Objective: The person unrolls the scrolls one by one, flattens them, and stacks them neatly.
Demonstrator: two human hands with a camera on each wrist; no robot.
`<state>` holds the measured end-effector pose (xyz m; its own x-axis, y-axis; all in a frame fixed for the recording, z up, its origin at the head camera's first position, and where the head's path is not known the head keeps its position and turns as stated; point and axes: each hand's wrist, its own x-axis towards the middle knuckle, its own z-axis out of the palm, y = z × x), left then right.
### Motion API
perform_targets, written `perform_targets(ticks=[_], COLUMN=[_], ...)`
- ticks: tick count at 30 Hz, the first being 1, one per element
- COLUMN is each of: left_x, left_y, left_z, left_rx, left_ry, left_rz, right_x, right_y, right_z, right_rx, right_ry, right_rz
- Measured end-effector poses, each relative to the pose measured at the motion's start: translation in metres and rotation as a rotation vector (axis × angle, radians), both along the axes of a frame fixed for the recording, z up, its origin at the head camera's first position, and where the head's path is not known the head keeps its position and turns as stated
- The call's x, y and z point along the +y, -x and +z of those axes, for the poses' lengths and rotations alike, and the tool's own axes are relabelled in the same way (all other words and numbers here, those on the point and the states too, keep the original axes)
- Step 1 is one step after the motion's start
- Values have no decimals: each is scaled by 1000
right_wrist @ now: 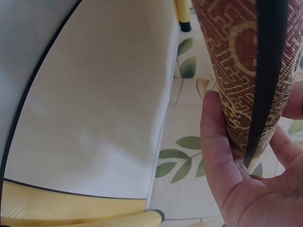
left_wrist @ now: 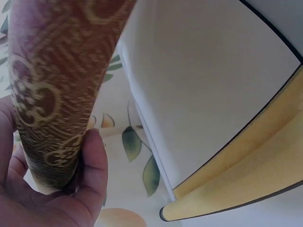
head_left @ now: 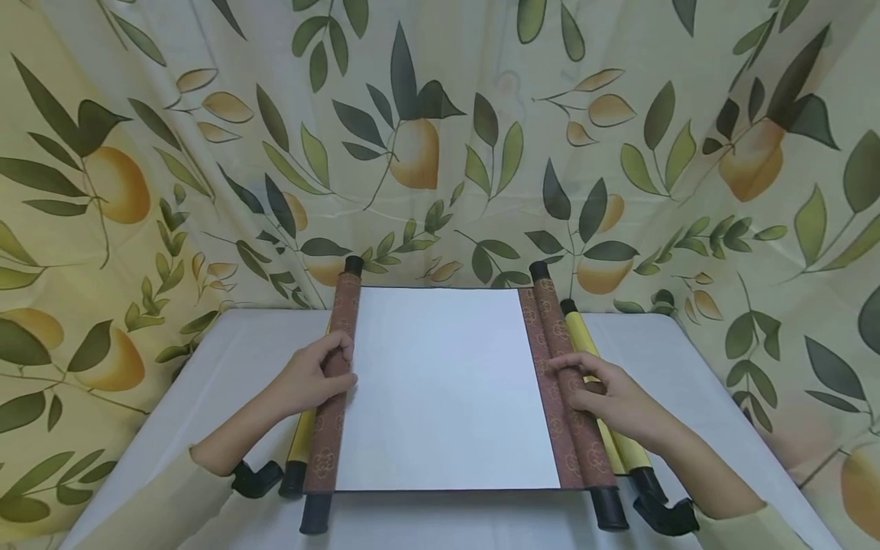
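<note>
Scroll (head_left: 443, 389) open betw. left hand (head_left: 312, 378) & right hand (head_left: 608, 397), both gripping rollers.

The head view looks down across the table (head_left: 227, 359) toward its far edge; both wrist views sit close under the scroll (head_left: 440, 389) (shared).

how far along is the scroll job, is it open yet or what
Looks done: the brown scroll's white sheet lies spread flat on the table. In hand: the left hand grips the left roll, and the right hand grips the right roll. Left: both rolls still hold wound material, and a yellow scroll lies underneath, untouched.
</note>
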<state>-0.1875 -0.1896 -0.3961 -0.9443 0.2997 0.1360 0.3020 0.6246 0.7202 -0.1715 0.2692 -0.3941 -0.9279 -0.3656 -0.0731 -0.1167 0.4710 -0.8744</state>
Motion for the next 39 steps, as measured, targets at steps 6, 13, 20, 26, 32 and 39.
perform_targets(ticks=[6, 13, 20, 26, 32, 39], left_x=[-2, -5, -6, -6, -7, -7], left_y=[-1, -1, 0, 0, 1, 4], left_z=[2, 0, -3, -2, 0, 0], left_rx=[-8, -12, -6, -13, 13, -2], left_ry=[10, 39, 35, 40, 46, 60], left_rz=[0, 13, -5, -14, -25, -23], right_x=[2, 4, 6, 8, 9, 14], right_y=[-1, -3, -5, -7, -7, -7], right_z=[-1, -1, 0, 2, 2, -1], right_rx=[14, 20, 5, 4, 11, 7], right_ry=[4, 4, -4, -13, -8, -23], right_rz=[-2, -10, -17, -27, -25, -41])
